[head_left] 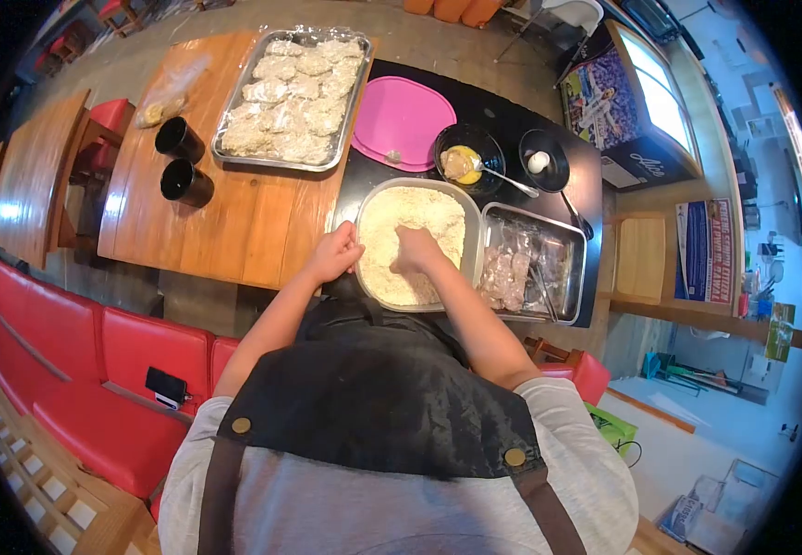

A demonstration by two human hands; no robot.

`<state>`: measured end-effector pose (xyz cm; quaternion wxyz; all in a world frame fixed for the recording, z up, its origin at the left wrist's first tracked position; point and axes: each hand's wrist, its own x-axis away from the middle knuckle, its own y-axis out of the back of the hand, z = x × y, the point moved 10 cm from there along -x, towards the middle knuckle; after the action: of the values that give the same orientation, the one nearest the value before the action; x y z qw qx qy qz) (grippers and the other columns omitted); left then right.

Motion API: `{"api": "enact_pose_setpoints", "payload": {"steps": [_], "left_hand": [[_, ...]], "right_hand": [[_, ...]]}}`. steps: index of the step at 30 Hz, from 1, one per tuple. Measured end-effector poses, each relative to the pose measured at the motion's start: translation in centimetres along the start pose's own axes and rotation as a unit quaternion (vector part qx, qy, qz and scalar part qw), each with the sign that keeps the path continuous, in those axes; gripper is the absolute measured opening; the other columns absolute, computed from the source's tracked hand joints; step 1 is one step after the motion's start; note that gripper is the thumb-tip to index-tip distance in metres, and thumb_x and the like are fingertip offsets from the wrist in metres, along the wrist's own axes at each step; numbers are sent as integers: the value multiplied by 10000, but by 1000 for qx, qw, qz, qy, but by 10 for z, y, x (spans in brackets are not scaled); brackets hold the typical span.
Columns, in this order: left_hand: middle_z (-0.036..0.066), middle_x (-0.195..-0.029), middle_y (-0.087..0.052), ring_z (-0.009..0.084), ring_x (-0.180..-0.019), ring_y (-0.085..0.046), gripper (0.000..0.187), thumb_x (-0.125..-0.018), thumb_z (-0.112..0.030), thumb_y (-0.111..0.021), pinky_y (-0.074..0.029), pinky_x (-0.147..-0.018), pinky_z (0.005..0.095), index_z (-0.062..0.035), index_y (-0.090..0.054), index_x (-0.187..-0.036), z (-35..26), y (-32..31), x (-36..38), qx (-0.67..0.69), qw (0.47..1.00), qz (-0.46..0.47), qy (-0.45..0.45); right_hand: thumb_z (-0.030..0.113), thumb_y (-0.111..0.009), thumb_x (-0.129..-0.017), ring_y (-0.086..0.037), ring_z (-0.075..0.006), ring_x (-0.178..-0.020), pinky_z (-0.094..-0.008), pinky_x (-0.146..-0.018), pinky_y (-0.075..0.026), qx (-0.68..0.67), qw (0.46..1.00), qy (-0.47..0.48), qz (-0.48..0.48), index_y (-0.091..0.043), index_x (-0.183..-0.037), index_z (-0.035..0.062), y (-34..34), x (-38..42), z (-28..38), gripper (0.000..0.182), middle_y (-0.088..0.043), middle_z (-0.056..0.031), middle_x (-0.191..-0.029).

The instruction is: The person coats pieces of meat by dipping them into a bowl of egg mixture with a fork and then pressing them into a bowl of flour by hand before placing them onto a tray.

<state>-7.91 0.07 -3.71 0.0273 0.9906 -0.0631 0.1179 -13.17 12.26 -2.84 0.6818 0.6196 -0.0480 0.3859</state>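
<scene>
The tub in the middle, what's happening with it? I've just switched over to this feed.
A person's right hand is down in the pale crumbs filling the tub, while the left hand is at its left edge. Raw-looking meat pieces lie in the metal tray to the right. Crumb-coated pieces fill another tray, at the upper left.

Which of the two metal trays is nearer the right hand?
The near tray beside the crumb tub, holding a metal utensil; the other tray, full of crumb-coated pieces, lies farther off on the wooden table.
</scene>
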Motion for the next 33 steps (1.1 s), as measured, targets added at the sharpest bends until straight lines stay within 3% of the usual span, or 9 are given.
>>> {"api": "enact_pose_setpoints", "payload": {"steps": [6,8,10,13,18,20,24,27,33], "left_hand": [[25,-578,-507,87,-472,-497,182,-821,-127,-560,-409,-450,235,-46,-398,-830,5,-3,-1,9,1000,10,8],[31,-578,-512,92,-476,-504,190,-819,-130,-562,-413,-452,240,-46,-392,-825,6,-1,-2,5,1000,1,9],[32,-577,-513,95,-473,-504,189,-819,-131,-562,-413,-451,243,-45,-394,-829,8,-1,-2,8,1000,5,11],[33,-577,-514,99,-468,-505,185,-818,-131,-561,-412,-451,246,-43,-399,-835,9,1,-2,4,1000,6,6],[33,-574,-512,97,-471,-506,183,-818,-132,-562,-409,-450,244,-42,-404,-838,5,-1,-2,-8,1000,-5,3],[29,-574,-508,94,-473,-505,186,-819,-139,-562,-408,-449,242,-43,-402,-830,3,0,-1,-4,1000,0,14],[25,-574,-506,93,-471,-502,185,-820,-143,-562,-407,-449,241,-44,-405,-828,5,0,-1,2,1000,1,10],[24,-574,-503,92,-469,-499,189,-820,-144,-565,-405,-448,242,-46,-402,-821,3,1,0,-5,1000,-1,4],[25,-568,-502,93,-469,-499,203,-820,-151,-569,-399,-444,246,-47,-394,-818,4,0,2,-21,1000,-1,5]], "right_hand": [[144,-707,-556,-547,-364,-863,-421,-751,-458,-51,990,29,-128,-570,-946,64,53,28,9,422,-592,-149,-918],[94,-686,-557,-535,-357,-843,-431,-738,-447,-70,950,85,-291,-580,-924,65,89,49,19,383,-570,-141,-940],[181,-747,-587,-538,-343,-918,-386,-792,-453,-28,964,63,-258,-593,-956,102,71,46,7,408,-564,-121,-984],[290,-800,-527,-536,-339,-948,-396,-825,-446,-84,995,-24,-45,-533,-994,-56,24,52,-25,639,-544,-205,-1000],[345,-806,-518,-565,-303,-973,-357,-843,-446,-89,978,-164,-90,-500,-1065,-77,-34,52,-61,756,-589,-218,-947],[274,-793,-568,-576,-278,-969,-355,-822,-450,-358,924,-115,-70,-518,-1078,-41,-47,38,-67,660,-609,-176,-977],[223,-760,-612,-605,-276,-889,-340,-791,-461,-329,940,-57,-69,-550,-1046,-32,0,32,-42,546,-624,-170,-948],[118,-714,-648,-620,-258,-783,-321,-713,-478,-221,948,50,-221,-618,-936,21,61,35,-8,319,-637,-152,-862],[44,-677,-632,-612,-196,-611,-297,-588,-475,-279,937,86,-189,-637,-682,35,22,-27,16,64,-625,-99,-649]]}}
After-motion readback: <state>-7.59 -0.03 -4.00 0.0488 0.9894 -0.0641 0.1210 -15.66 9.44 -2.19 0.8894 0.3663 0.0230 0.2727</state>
